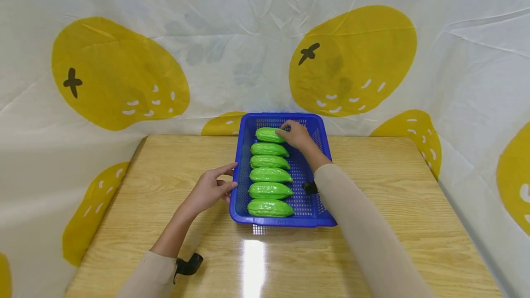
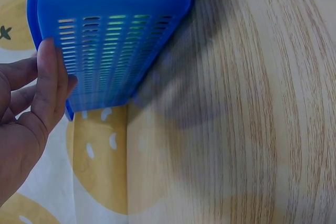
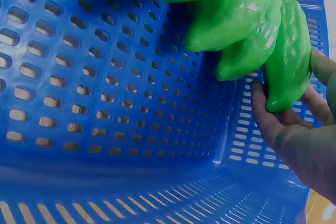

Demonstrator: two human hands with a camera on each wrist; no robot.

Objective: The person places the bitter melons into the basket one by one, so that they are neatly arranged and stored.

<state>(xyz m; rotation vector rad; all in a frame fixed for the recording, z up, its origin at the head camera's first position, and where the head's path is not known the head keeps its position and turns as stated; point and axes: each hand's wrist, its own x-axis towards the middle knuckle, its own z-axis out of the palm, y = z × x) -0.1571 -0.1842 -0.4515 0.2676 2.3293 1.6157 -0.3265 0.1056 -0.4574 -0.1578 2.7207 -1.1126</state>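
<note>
A row of several green bitter melons (image 1: 270, 175) lies in a blue plastic basket (image 1: 283, 222), mostly along its left half. At the far end, my right hand (image 1: 296, 134) pinches the tip of the farthest bitter melon (image 1: 266, 134) between thumb and fingers. The right wrist view shows this hand (image 3: 310, 124) around the pointed end of that melon (image 3: 290, 51). My left hand (image 1: 210, 189) touches the basket's left rim with its fingertips. In the left wrist view, its fingers (image 2: 46, 72) lie against the slotted outer side wall (image 2: 113, 1).
The basket stands on a wooden table (image 1: 174, 160), near its back edge. Behind and beside the table hangs a white cloth (image 1: 240, 59) with large yellow fruit prints. Black straps (image 1: 188, 266) show at both wrists.
</note>
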